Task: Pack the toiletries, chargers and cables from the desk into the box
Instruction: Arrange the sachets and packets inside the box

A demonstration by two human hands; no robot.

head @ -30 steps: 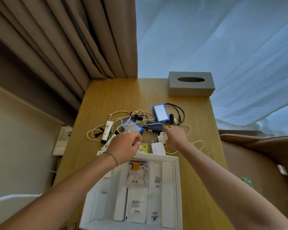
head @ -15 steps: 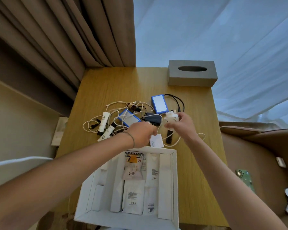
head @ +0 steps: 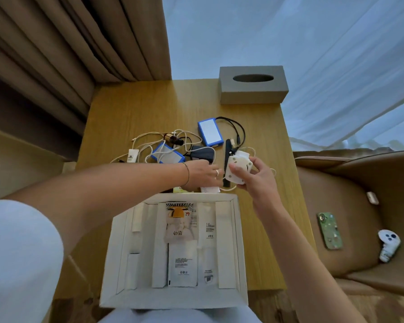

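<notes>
My right hand (head: pixel 258 180) grips a white charger (head: pixel 238 165) above the desk, just beyond the open white box (head: pixel 236 231); its white cable (head: pixel 229 188) trails below. My left hand (head: pixel 202 174) reaches in beside the charger, over a small white card (head: pixel 210 189), with its fingertips hidden against the charger. On the desk lie two blue power banks (head: pixel 210 132) (head: pixel 167 156), a black adapter (head: pixel 202 155), a black stick-shaped item (head: pixel 226 157), a white tube (head: pixel 133 156) and tangled white cables (head: pixel 149 138). Sachets and tubes fill the box.
A grey tissue box (head: pixel 252 86) stands at the desk's far right corner. Brown curtains (head: pixel 79 54) hang at the far left. A brown chair (head: pixel 359 217) to the right holds a green phone (head: pixel 329 230) and a white controller (head: pixel 388 247).
My right hand has lifted the white charger off the desk and drawn it nearer. My left hand has moved right from the blue power bank to beside the charger.
</notes>
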